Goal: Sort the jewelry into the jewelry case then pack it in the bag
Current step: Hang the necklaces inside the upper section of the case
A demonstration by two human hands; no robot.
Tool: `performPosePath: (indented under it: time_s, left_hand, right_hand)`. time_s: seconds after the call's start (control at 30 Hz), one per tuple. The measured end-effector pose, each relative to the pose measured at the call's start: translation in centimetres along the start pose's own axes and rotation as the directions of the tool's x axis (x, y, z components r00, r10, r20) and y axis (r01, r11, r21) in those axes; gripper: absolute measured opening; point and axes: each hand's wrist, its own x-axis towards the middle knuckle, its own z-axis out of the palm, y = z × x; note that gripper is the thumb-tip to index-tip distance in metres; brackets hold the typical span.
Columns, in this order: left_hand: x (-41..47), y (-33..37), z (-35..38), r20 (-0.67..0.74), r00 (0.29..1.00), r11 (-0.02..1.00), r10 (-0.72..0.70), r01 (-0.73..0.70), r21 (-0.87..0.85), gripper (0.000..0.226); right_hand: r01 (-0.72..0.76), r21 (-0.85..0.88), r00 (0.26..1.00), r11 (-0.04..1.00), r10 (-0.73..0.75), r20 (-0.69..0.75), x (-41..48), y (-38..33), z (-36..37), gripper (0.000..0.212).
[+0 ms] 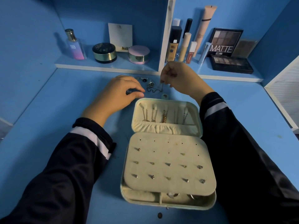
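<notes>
— Both hands are sitting past the far end of the jewelry case [194, 207]. My right hand [182, 78] is pinching one end of a thin chain [152, 91] between thumb and fingertips, holding that end up while the rest is trailing on the desk [48, 118].
— And the left hand?
— My left hand [113, 96] is resting palm down, just left of the chain, fingers curling over a small dark piece [129, 91]; whether I am actually gripping it, I cannot tell.
— Where is the case lying relative to them?
— It is lying open on the desk between my forearms, nearer to me than both hands, its far rim just near of the chain. Its long axis is running near to far: the lid [168, 129] is lying back at the far end with necklaces [164, 116] strung along it, and the earring panel [168, 157] is covering the near half, studs filling its nearest rows.
— Anything else loose?
— A few rings [150, 84] are lying just beyond the chain, between my two hands, close to the shelf [105, 68] edge, farther from me than the case.
</notes>
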Motion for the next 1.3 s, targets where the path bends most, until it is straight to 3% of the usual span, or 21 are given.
performPosePath:
  time_s: [0.17, 0.3, 0.57, 0.77, 0.97, 1.3]
  left_hand:
    - [0.2, 0.9, 0.4, -0.083, 0.996, 0.998, -0.039, 0.035, -0.053, 0.015]
    - [0.4, 2.2, 0.7, -0.157, 0.976, 0.966, -0.154, 0.115, -0.231, 0.021]
    - [0.6, 4.5, 0.8, -0.071, 0.974, 0.844, -0.214, 0.148, -0.515, 0.009]
    - [0.4, 4.4, 0.7, -0.080, 0.976, 0.822, -0.203, 0.126, -0.555, 0.012]
    - [0.2, 4.5, 0.5, -0.067, 0.979, 0.824, -0.193, 0.124, -0.553, 0.012]
    - [-0.5, 5.4, 0.3, 0.006, 0.988, 0.840, -0.156, 0.135, -0.525, 0.017]
  right_hand:
    - [0.053, 0.083, 0.998, 0.995, -0.050, -0.039, -0.2, -1.1, -0.4, 0.007]
    - [0.116, 0.131, 0.993, 0.985, -0.112, -0.035, -0.4, -2.4, -0.6, 0.004]
    - [0.217, 0.205, 0.976, 0.954, -0.210, -0.057, -1.1, -4.7, -1.1, 0.003]
    - [0.234, 0.199, 0.970, 0.952, -0.215, -0.112, -1.8, -5.2, -2.4, 0.013]
    - [0.235, 0.186, 0.962, 0.954, -0.202, -0.182, -3.7, -5.2, -4.0, 0.005]
    - [0.202, 0.335, 0.949, 0.920, -0.100, -0.298, -7.2, -3.3, -4.2, 0.006]
